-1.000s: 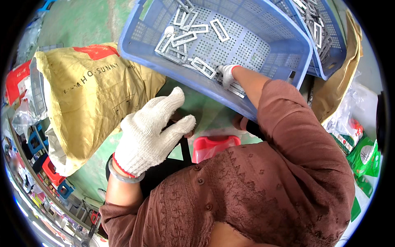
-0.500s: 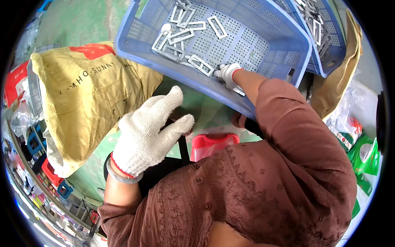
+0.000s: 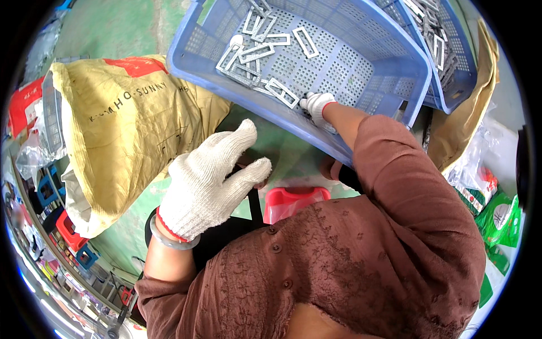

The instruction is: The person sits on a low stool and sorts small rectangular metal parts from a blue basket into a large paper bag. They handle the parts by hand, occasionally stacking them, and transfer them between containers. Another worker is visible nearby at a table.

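Observation:
My left hand (image 3: pixel 210 182) wears a white knit glove and hovers with fingers together, holding nothing, beside a yellow sack (image 3: pixel 127 127). My right hand (image 3: pixel 317 105), also gloved, reaches over the near wall of a blue perforated plastic basket (image 3: pixel 361 51) and rests among flat rectangular metal frames (image 3: pixel 254 62) on its bottom. Whether it grips one is hidden by the basket wall and my wrist.
A second blue basket (image 3: pixel 451 62) with more metal frames stands behind on the right. A red plastic object (image 3: pixel 293 200) sits by my knees on the green floor (image 3: pixel 113 28). Bags and packets (image 3: pixel 497 214) lie at right; small red and blue items at left.
My right hand has slid a little further along inside the basket. My left hand has stayed nearly in place with fingers slightly spread.

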{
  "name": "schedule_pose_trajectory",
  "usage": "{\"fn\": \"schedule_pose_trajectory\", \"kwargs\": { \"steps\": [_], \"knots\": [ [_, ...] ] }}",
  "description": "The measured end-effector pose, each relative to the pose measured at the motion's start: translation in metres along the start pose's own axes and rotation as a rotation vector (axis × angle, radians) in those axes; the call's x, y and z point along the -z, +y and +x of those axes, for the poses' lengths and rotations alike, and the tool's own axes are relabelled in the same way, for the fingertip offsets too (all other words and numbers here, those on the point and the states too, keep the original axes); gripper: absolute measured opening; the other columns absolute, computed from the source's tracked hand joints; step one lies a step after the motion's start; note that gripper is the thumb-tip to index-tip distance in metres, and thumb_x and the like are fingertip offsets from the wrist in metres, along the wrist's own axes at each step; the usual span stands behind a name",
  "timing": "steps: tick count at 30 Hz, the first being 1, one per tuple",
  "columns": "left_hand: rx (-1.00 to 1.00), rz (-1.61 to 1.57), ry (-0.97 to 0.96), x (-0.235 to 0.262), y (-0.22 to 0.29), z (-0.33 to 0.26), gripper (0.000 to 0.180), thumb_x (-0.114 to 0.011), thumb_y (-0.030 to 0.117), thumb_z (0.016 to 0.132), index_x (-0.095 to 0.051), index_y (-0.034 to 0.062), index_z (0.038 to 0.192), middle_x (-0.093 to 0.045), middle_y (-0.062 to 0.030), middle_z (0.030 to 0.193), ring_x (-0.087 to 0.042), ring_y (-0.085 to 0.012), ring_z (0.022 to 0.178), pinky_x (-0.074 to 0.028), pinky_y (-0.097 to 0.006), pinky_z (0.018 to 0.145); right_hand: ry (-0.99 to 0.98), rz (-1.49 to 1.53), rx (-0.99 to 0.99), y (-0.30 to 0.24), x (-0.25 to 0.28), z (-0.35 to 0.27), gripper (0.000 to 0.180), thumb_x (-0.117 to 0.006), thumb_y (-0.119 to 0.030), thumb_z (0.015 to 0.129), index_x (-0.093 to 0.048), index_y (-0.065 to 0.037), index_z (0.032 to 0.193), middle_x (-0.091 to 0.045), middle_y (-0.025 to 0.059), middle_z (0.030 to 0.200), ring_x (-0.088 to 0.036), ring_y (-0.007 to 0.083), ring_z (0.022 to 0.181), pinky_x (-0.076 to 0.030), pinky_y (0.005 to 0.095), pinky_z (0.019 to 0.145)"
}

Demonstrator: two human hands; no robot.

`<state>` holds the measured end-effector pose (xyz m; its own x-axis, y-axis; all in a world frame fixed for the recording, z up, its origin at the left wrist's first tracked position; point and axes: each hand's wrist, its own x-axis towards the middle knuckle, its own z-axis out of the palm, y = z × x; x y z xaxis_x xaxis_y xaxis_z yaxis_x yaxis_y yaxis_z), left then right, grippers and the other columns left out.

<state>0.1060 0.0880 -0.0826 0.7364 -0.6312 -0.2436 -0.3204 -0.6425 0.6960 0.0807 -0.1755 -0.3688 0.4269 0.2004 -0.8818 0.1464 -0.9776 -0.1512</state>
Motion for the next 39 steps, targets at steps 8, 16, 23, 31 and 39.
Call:
{"fn": "schedule_pose_trajectory", "kwargs": {
  "steps": [8,16,23,31,39],
  "knots": [
    [0.031,-0.004,-0.042,0.002,0.002,0.000,0.046,-0.077,0.027,0.085,-0.065,0.0041,0.123,-0.070,-0.0142,0.102,-0.073,-0.0226,0.082,-0.057,-0.032,0.073,-0.037,0.107,0.020,0.014,-0.012,0.028,0.073,-0.077,-0.017,0.066,-0.056,-0.017,0.136,-0.063,0.0133,0.125,-0.063,0.0315,0.117,-0.054,0.0409,0.093],
    [0.060,0.006,-0.077,0.004,0.005,0.001,0.050,-0.081,0.022,0.083,-0.065,0.0004,0.125,-0.071,-0.0139,0.105,-0.073,-0.0189,0.088,-0.057,-0.031,0.082,-0.052,0.026,-0.002,0.006,-0.012,0.030,0.070,-0.077,-0.014,0.068,-0.057,-0.018,0.135,-0.066,0.0076,0.127,-0.065,0.0282,0.116,-0.055,0.0393,0.093],
    [-0.011,0.000,-0.002,0.001,0.001,-0.003,0.045,-0.077,0.029,0.086,-0.066,0.0045,0.121,-0.069,-0.0137,0.097,-0.071,-0.0264,0.077,-0.056,-0.035,0.067,-0.069,0.171,-0.018,0.012,-0.009,0.026,0.075,-0.078,-0.013,0.064,-0.057,-0.015,0.135,-0.066,0.0118,0.125,-0.064,0.0293,0.117,-0.054,0.0399,0.094],
    [0.042,0.020,-0.062,0.006,0.006,-0.005,0.050,-0.081,0.022,0.083,-0.065,0.0005,0.126,-0.071,-0.0133,0.102,-0.073,-0.0177,0.085,-0.057,-0.030,0.080,0.061,0.029,-0.001,0.008,-0.024,0.034,0.073,-0.079,-0.014,0.063,-0.057,-0.009,0.133,-0.066,0.0129,0.125,-0.064,0.0296,0.116,-0.054,0.0397,0.095],
    [0.031,0.046,-0.067,0.007,0.006,-0.002,0.051,-0.080,0.026,0.083,-0.065,0.0029,0.126,-0.072,-0.0129,0.103,-0.073,-0.0198,0.086,-0.057,-0.032,0.079,-0.050,0.179,-0.043,0.012,-0.008,0.022,0.078,-0.086,-0.013,0.061,-0.059,-0.012,0.134,-0.065,0.0117,0.129,-0.064,0.0286,0.117,-0.055,0.0373,0.094]
  ]
}}
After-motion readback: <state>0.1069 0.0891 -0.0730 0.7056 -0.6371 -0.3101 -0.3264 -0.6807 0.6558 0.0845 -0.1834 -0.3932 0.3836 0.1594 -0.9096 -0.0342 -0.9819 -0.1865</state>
